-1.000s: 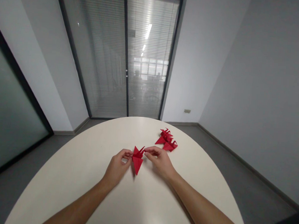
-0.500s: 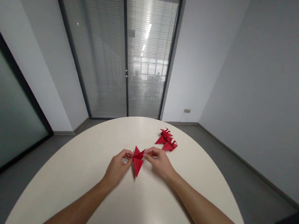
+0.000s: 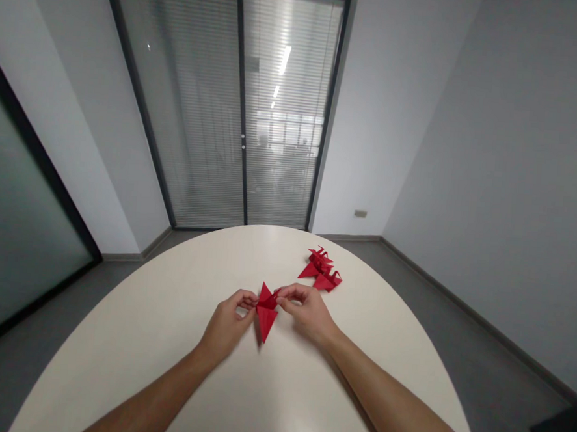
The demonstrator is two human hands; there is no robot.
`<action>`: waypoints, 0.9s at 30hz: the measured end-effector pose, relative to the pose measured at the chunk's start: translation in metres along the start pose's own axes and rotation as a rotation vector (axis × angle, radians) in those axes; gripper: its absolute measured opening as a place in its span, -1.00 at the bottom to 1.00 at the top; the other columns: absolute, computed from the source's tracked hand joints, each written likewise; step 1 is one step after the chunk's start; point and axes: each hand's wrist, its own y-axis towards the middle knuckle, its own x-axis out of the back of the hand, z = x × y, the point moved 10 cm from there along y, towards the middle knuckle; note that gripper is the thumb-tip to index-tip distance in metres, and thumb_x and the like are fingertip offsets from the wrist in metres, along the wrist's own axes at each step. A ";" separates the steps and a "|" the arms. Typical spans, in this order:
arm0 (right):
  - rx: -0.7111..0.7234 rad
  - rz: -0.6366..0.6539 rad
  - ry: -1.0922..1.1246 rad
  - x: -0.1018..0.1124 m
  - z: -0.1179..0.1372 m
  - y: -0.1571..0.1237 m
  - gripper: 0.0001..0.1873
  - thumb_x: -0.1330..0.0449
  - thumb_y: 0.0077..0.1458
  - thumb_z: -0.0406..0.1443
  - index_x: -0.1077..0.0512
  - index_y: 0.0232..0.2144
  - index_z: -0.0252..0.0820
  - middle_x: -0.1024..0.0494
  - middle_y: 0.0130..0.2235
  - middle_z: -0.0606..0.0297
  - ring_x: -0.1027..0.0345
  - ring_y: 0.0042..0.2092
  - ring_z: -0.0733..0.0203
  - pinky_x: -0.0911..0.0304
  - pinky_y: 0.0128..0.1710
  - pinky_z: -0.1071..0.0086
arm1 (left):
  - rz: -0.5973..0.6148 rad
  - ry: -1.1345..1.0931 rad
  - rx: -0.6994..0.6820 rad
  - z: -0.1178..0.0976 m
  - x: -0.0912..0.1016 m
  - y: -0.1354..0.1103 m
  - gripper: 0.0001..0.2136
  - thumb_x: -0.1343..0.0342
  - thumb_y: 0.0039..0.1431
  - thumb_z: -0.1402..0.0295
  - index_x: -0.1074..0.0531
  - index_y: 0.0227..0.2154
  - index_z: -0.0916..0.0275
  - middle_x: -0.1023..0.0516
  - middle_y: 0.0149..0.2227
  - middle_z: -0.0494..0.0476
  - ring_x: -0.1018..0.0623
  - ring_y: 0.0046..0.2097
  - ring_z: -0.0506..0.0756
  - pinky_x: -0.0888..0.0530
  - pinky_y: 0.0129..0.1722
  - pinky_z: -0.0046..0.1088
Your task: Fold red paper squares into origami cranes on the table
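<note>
A red origami crane (image 3: 266, 317) is held between my two hands just above the table, its wings spread towards and away from me. My left hand (image 3: 229, 320) pinches its left end between thumb and fingers. At the opposite end, my right hand (image 3: 308, 312) is closed on the narrow right point, whose tip is partly covered by the fingers. Beyond my right hand lies a small cluster of red paper cranes (image 3: 320, 267), overlapping one another.
The round cream table (image 3: 174, 320) has a curved far edge. Behind it stands a glass partition with blinds (image 3: 281, 176). Grey walls (image 3: 517, 158) rise to the right, and a dark object (image 3: 561, 431) shows at the lower right corner.
The right point of the crane, which stuck up above my right fingertips, is now lower and more covered by them. My hands have stayed almost in place.
</note>
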 end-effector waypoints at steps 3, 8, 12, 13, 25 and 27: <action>0.012 -0.006 -0.002 0.001 0.001 0.000 -0.83 -0.33 0.04 -0.20 -0.54 -0.37 -0.20 -0.64 -0.25 0.18 -0.49 -0.20 0.12 -0.33 -0.10 0.23 | -0.001 -0.013 0.006 0.000 0.000 0.000 -0.84 -0.17 0.06 0.30 -0.50 -0.30 0.23 -0.62 -0.28 0.15 -0.59 -0.23 0.14 -0.48 -0.29 -0.41; 0.024 -0.056 0.069 0.004 0.002 0.001 -0.74 -0.39 -0.02 -0.19 -0.45 -0.33 -0.16 -0.63 -0.30 0.23 -0.51 -0.24 0.14 -0.34 -0.15 0.25 | -0.008 -0.038 0.011 0.003 -0.001 0.001 -0.83 -0.17 0.05 0.31 -0.50 -0.29 0.24 -0.62 -0.28 0.15 -0.59 -0.23 0.13 -0.49 -0.29 -0.41; -0.008 -0.072 0.161 0.005 -0.004 0.001 -0.64 -0.43 -0.05 -0.19 -0.36 -0.28 -0.12 -0.64 -0.36 0.30 -0.51 -0.29 0.18 -0.32 -0.15 0.27 | -0.002 -0.049 0.017 0.005 -0.002 0.000 -0.83 -0.17 0.06 0.31 -0.50 -0.28 0.23 -0.61 -0.28 0.15 -0.58 -0.24 0.12 -0.49 -0.29 -0.42; -0.017 -0.067 0.177 0.004 -0.006 0.001 -0.62 -0.43 -0.05 -0.18 -0.36 -0.27 -0.12 -0.64 -0.37 0.30 -0.51 -0.30 0.18 -0.32 -0.15 0.27 | 0.001 -0.052 0.019 0.005 -0.003 0.000 -0.83 -0.17 0.06 0.30 -0.50 -0.28 0.24 -0.61 -0.28 0.15 -0.58 -0.24 0.12 -0.49 -0.29 -0.42; -0.027 -0.110 0.185 0.010 -0.013 0.004 -0.53 -0.39 -0.02 -0.08 -0.42 -0.11 -0.14 -0.62 -0.33 0.26 -0.50 -0.24 0.13 -0.32 -0.12 0.21 | -0.010 -0.093 0.031 0.007 -0.003 0.000 -0.81 -0.19 0.03 0.31 -0.48 -0.27 0.24 -0.59 -0.28 0.15 -0.57 -0.25 0.11 -0.48 -0.26 -0.42; -0.021 -0.117 0.193 0.011 -0.013 0.004 -0.56 -0.36 0.02 -0.08 -0.42 -0.11 -0.14 -0.62 -0.32 0.25 -0.50 -0.21 0.12 -0.32 -0.09 0.19 | -0.010 -0.096 0.029 0.007 -0.003 -0.001 -0.81 -0.19 0.03 0.31 -0.48 -0.28 0.24 -0.59 -0.29 0.15 -0.57 -0.25 0.10 -0.48 -0.26 -0.42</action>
